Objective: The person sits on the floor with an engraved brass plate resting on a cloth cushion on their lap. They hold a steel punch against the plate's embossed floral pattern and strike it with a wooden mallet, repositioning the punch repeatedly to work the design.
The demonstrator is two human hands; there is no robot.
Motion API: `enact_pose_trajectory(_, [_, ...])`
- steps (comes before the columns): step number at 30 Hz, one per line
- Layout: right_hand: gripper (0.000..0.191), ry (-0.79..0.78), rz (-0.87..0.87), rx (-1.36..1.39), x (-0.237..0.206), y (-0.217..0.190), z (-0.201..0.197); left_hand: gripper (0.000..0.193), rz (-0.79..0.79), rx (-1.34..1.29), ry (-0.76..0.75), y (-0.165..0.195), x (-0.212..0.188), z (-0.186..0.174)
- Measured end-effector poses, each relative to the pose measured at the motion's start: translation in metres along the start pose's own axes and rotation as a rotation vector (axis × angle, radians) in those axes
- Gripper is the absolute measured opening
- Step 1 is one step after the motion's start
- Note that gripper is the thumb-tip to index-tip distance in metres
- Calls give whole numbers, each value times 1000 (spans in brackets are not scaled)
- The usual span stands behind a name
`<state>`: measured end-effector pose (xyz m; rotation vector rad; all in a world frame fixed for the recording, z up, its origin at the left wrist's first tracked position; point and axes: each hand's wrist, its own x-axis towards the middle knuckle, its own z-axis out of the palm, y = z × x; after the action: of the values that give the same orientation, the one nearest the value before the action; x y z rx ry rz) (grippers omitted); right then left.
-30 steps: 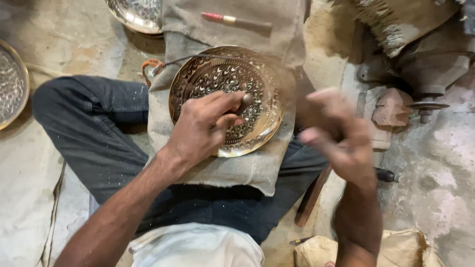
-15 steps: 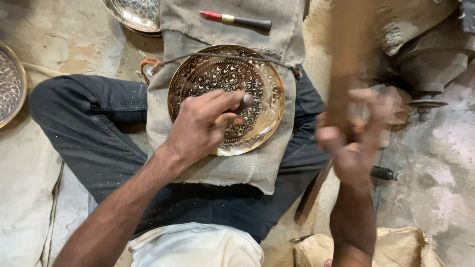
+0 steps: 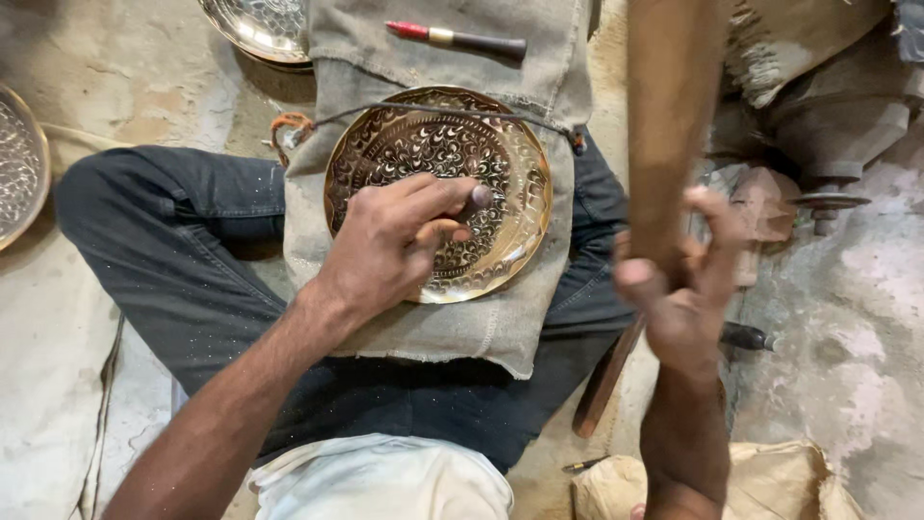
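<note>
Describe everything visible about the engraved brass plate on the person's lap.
The brass plate is round, golden and shiny, looking like metal, its face covered in dense scrolling engraved patterns with a raised rim. It lies flat, face up, on a burlap cloth spread over the lap. A dark cord crosses its upper edge. The left hand rests on it, holding a small punch against the surface. The right hand stays clear of it.

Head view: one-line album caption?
Left hand steadies a punch on an engraved round brass plate; right hand raises a wooden mallet.
</note>
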<state>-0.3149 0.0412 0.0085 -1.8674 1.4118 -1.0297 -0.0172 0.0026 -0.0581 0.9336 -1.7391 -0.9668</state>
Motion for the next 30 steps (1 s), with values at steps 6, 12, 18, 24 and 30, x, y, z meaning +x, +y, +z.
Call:
enact_pose_trajectory(6, [57, -41, -10, 116, -4, -4, 6, 43, -17, -18, -20, 3, 1, -1])
enact_pose_trajectory(12, [61, -53, -50, 21, -9, -1, 7, 42, -22, 111, -37, 3, 3, -4])
enact_pose_trajectory(18, [61, -39, -17, 86, -17, 9, 7, 37, 5, 129, -53, -4, 2, -3])
enact_pose_trajectory(24, [58, -35, -63, 53, -17, 10, 9, 37, 0, 136, -86, -9, 3, -2])
enact_pose_trajectory(30, [55, -10, -42, 118, -21, 11, 10, 46, 8, 102, -102, -7, 3, -6])
